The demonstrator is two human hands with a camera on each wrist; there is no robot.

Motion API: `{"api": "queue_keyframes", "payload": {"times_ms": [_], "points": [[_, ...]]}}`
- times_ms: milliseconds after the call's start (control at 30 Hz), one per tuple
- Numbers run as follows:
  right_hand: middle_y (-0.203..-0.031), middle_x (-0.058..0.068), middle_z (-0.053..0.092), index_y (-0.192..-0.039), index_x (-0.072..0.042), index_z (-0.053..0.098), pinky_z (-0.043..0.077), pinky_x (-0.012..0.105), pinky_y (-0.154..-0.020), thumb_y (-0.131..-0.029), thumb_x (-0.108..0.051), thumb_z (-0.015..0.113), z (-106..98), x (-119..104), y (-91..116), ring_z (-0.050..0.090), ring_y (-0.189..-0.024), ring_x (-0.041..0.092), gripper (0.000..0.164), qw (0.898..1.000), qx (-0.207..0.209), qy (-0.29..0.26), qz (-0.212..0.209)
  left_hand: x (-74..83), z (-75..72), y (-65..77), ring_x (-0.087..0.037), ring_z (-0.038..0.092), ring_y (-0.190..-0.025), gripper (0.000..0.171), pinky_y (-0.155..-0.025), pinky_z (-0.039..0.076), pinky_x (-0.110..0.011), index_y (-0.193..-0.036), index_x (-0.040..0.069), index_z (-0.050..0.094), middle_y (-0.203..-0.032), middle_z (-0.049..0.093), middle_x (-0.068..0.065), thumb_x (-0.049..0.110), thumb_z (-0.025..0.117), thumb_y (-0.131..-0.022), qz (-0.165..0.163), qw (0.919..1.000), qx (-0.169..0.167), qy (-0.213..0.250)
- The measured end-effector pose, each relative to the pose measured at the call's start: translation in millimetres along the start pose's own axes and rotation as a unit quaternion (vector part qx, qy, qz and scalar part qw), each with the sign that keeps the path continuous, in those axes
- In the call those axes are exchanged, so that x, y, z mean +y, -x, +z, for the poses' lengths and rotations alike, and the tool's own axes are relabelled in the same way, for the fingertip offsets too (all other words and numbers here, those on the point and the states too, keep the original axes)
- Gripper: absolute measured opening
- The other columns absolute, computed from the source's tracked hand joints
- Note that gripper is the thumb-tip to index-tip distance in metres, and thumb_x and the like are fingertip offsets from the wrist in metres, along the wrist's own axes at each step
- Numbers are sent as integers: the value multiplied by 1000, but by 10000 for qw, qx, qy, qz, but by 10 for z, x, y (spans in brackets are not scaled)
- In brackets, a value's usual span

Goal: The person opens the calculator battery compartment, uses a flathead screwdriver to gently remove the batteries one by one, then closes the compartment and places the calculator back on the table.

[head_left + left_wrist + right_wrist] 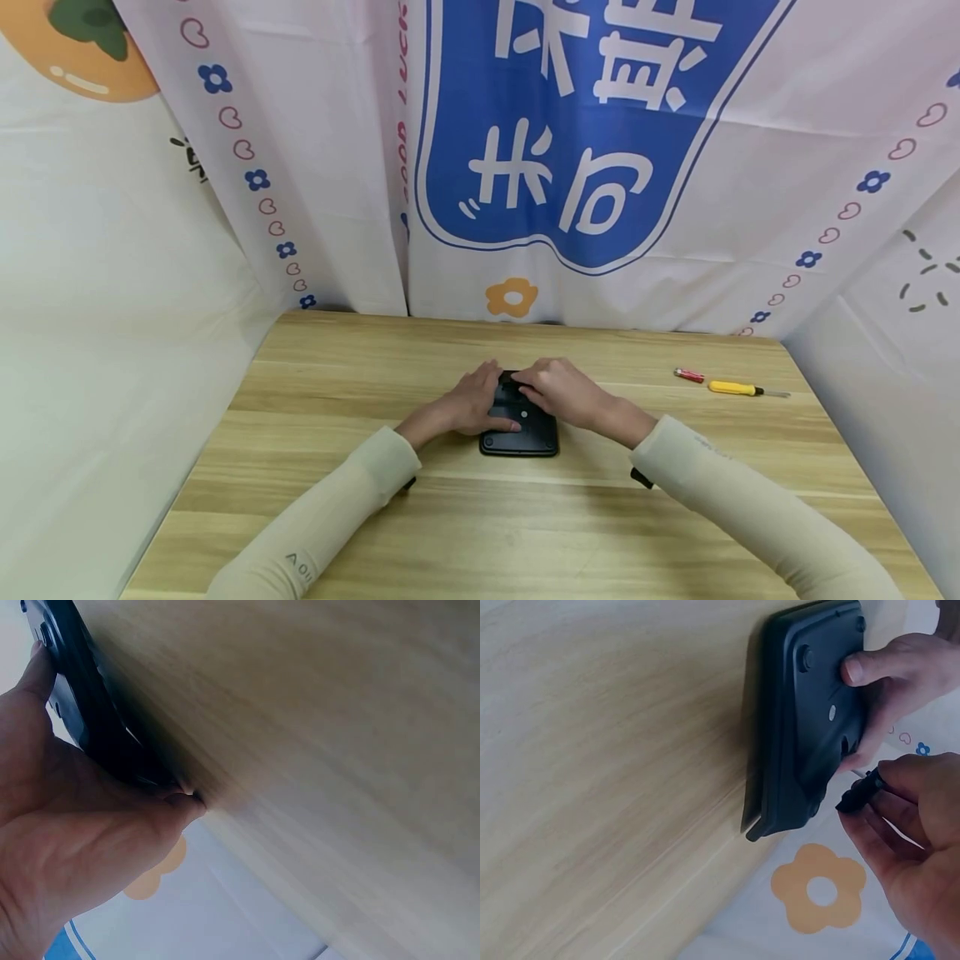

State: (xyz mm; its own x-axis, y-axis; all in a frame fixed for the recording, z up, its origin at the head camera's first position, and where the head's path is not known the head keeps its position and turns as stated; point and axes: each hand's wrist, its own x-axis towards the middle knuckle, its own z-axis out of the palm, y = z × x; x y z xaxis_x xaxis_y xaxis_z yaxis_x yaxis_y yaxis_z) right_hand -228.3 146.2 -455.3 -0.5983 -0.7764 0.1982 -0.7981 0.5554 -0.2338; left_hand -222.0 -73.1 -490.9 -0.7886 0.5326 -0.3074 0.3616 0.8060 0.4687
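The table (315, 467) is pale wood-grain with a smooth, faintly satin top, the black device (525, 433) on it looks like matt moulded plastic — the backdrop (675, 208) behind is thin printed cloth, creased — and the screwdriver (738, 388) has a glossy yellow plastic handle.

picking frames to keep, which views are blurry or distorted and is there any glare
Head view: sharp, evenly lit, wide-angle bend at the table edges, no glare. Left wrist view: table smeared by blur, black device dark and soft by the left hand. Right wrist view: device and right hand fairly clear, wood soft, backdrop washed out but no hard glare.
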Motion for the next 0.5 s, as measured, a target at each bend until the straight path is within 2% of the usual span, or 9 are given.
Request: {"api": "queue_keyframes", "payload": {"times_ms": [200, 500], "points": [[-112, 17, 78, -127, 5, 74, 65, 37, -82, -102, -6, 70, 47, -10, 3, 77, -100, 26, 28, 9998, -77, 191, 33, -26, 37, -32, -35, 7, -164, 105, -132, 13, -53, -166, -4, 13, -176, 4, -24, 58, 66, -101, 25, 10000, 42, 25], [-112, 16, 79, -125, 5, 75, 65, 39, -84, -102, -5, 70, 103, -5, -12, 77, -102, 27, 26, 9998, -80, 202, 9, 11, -3, 20, -36, 9, -164, 104, -132, 16, -53, -166, -5, 15, -176, 6, -24, 58, 66, -101, 31, 10000, 88, -32]]}}
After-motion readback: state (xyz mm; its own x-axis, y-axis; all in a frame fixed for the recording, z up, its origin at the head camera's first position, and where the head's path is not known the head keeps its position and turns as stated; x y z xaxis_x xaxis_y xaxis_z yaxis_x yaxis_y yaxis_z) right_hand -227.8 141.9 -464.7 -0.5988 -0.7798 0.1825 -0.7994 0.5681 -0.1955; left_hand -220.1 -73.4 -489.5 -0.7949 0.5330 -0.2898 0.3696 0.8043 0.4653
